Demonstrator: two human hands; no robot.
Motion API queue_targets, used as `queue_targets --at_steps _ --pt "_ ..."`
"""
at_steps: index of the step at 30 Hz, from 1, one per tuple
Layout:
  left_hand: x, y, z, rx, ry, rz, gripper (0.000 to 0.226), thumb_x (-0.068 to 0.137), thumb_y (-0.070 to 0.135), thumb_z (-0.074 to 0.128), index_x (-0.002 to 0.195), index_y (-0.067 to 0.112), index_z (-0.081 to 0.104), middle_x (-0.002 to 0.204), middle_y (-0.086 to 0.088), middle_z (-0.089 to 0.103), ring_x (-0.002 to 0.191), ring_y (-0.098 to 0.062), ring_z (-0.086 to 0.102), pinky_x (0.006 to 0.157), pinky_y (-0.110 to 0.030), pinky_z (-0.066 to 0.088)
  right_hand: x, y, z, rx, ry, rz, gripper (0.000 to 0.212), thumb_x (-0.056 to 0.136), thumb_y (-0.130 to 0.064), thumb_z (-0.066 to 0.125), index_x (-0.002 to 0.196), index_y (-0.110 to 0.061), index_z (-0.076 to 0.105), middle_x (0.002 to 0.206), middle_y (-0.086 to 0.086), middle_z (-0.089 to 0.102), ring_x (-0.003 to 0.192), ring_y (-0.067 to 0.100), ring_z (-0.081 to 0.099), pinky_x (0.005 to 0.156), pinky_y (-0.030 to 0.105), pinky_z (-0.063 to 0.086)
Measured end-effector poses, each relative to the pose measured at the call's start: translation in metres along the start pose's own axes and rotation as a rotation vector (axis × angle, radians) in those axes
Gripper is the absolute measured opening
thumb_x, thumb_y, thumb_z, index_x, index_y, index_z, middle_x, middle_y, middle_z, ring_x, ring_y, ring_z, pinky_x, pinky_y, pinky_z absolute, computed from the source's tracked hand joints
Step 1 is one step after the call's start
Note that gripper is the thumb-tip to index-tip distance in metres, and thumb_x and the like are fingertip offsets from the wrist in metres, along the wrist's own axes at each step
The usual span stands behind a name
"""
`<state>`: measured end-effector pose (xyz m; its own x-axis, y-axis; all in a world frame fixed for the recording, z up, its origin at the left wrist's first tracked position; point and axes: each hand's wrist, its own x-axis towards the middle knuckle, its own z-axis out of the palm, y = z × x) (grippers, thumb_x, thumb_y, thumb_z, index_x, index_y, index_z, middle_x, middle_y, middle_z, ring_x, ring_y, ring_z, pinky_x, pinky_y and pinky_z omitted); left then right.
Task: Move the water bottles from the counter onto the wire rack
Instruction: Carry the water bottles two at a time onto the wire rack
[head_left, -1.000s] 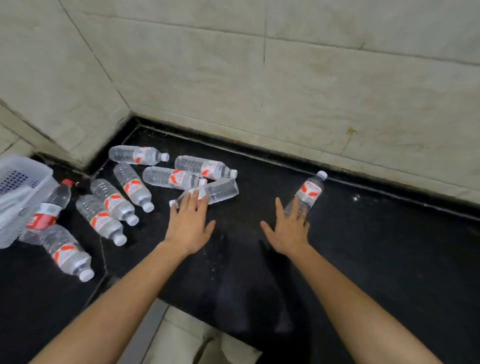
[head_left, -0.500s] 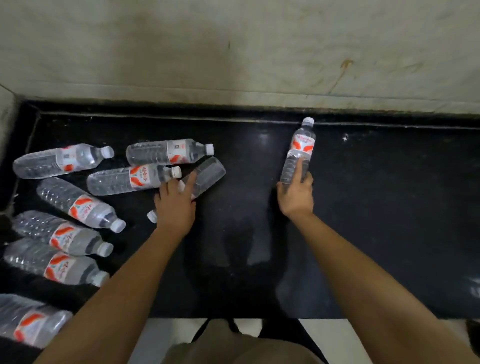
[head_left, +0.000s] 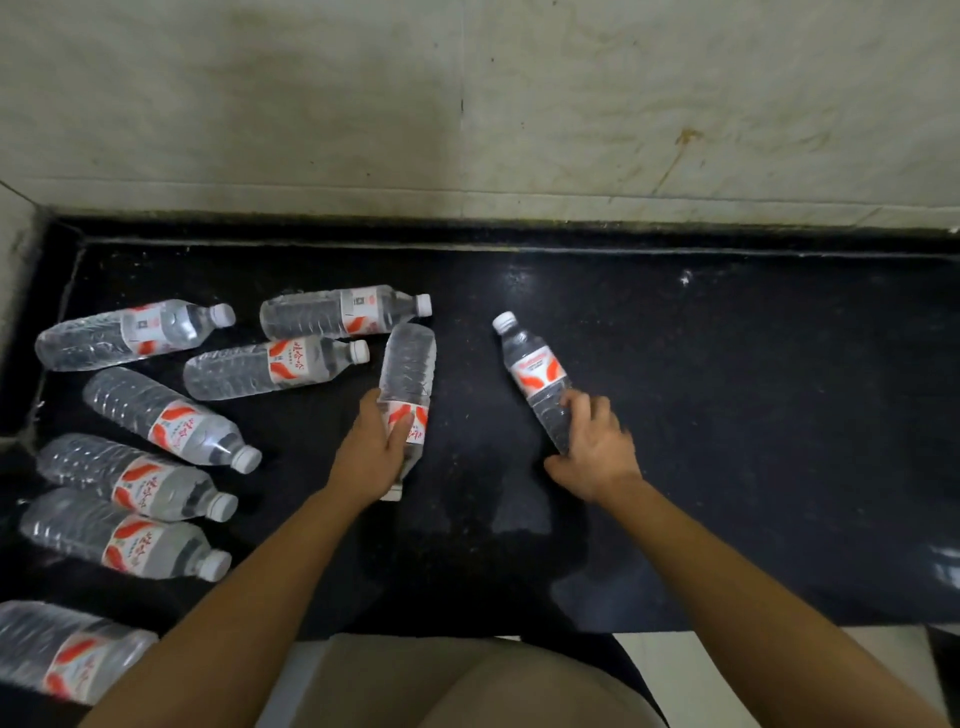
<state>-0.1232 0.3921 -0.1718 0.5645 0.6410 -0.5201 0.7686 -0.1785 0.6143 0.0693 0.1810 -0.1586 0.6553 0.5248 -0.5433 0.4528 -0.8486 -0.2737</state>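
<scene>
Our left hand (head_left: 371, 457) curls round one bottle (head_left: 408, 384), our right hand (head_left: 597, 452) round a second bottle (head_left: 535, 374), both on the counter (head_left: 727, 415). Gripped near their ends, they may tip or slip when lifted.

Single head view, steeply down, close over counter (head_left: 727, 415).

clear bottles (head_left: 290, 367), red-white labels, black counter (head_left: 727, 415)
</scene>
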Motion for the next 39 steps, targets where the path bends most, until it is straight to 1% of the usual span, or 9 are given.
queue_targets --at_steps 3,8,12,19,22,26,29,33,39 --pt "-0.012 -0.003 0.015 0.037 0.086 -0.06 0.069 0.103 0.051 0.039 0.159 0.022 0.013 0.154 -0.017 0.035 0.136 -0.036 0.042 0.108 -0.052 0.039 0.009 -0.017 0.002 -0.115 0.062 -0.006 0.07 0.077 -0.059 0.069 0.121 -0.018 0.034 0.128 0.01 0.043 0.122 0.032 0.048 0.111 0.051 0.035" --pt "-0.014 -0.005 0.017 0.058 0.034 -0.253 0.125 0.074 0.05 0.085 0.16 0.024 -0.001 0.156 -0.017 0.017 0.135 -0.039 0.043 0.11 -0.051 0.04 0.03 -0.044 0.004 -0.004 0.217 -0.056 0.092 0.086 -0.055 0.068 0.151 -0.013 0.018 0.148 0.014 0.036 0.134 0.032 0.044 0.108 0.049 0.042" --pt "-0.027 -0.01 0.005 0.125 0.108 -0.15 0.107 0.082 0.031 0.081 0.16 0.015 0.01 0.154 -0.018 0.037 0.134 -0.037 0.047 0.108 -0.047 0.041 0.036 -0.051 -0.004 -0.04 0.189 -0.05 0.102 0.091 -0.034 0.068 0.16 -0.017 -0.006 0.14 0.016 0.043 0.124 0.031 0.051 0.098 0.044 0.049" --pt "-0.058 0.034 -0.05 0.267 0.395 0.041 0.07 0.082 0.042 0.077 0.137 0.018 0.041 0.119 -0.015 0.067 0.104 -0.038 0.065 0.08 -0.042 0.048 0.014 -0.042 -0.035 0.231 0.142 -0.099 0.116 0.073 -0.027 0.085 0.161 -0.023 0.01 0.142 0.011 0.045 0.126 0.031 0.054 0.098 0.037 0.045" --pt "-0.057 0.067 -0.068 0.241 0.45 0.152 0.061 0.079 0.046 0.079 0.126 0.023 0.047 0.113 -0.009 0.067 0.103 -0.033 0.064 0.077 -0.039 0.046 0.0 -0.04 -0.045 0.381 0.237 -0.193 0.111 0.069 -0.026 0.089 0.159 -0.025 0.023 0.141 0.007 0.048 0.128 0.023 0.051 0.101 0.027 0.038" --pt "-0.042 0.085 -0.06 0.175 0.315 0.218 0.058 0.082 0.048 0.075 0.13 0.028 0.049 0.125 -0.004 0.063 0.114 -0.028 0.058 0.086 -0.041 0.049 -0.014 -0.038 -0.051 0.592 0.29 -0.243 0.1 0.059 -0.025 0.092 0.145 -0.035 0.04 0.129 -0.001 0.053 0.116 0.014 0.055 0.1 0.03 0.045" --pt "-0.046 0.083 -0.044 0.146 0.276 0.254 0.057 0.094 0.044 0.063 0.145 0.026 0.044 0.144 -0.003 0.053 0.132 -0.031 0.044 0.095 -0.045 0.044 -0.017 -0.034 -0.045 0.685 0.222 -0.234 0.083 0.06 -0.018 0.092 0.13 -0.032 0.049 0.115 -0.008 0.063 0.108 0.014 0.063 0.099 0.037 0.052" --pt "-0.06 0.07 -0.028 0.06 0.291 0.272 0.055 0.1 0.038 0.052 0.15 0.02 0.034 0.149 -0.002 0.044 0.134 -0.03 0.037 0.095 -0.045 0.041 -0.024 -0.031 -0.038 0.781 0.08 -0.221 0.068 0.069 0.002 0.08 0.114 -0.036 0.047 0.101 -0.012 0.062 0.101 0.016 0.061 0.089 0.027 0.05" --pt "-0.073 0.045 -0.018 -0.006 0.209 0.293 0.065 0.094 0.039 0.062 0.147 0.024 0.029 0.146 -0.003 0.04 0.13 -0.023 0.046 0.102 -0.041 0.043 -0.053 -0.055 -0.013 0.73 0.279 -0.025 0.085 0.056 -0.046 0.097 0.12 -0.034 0.043 0.126 -0.006 0.04 0.11 0.01 0.048 0.097 0.025 0.042"
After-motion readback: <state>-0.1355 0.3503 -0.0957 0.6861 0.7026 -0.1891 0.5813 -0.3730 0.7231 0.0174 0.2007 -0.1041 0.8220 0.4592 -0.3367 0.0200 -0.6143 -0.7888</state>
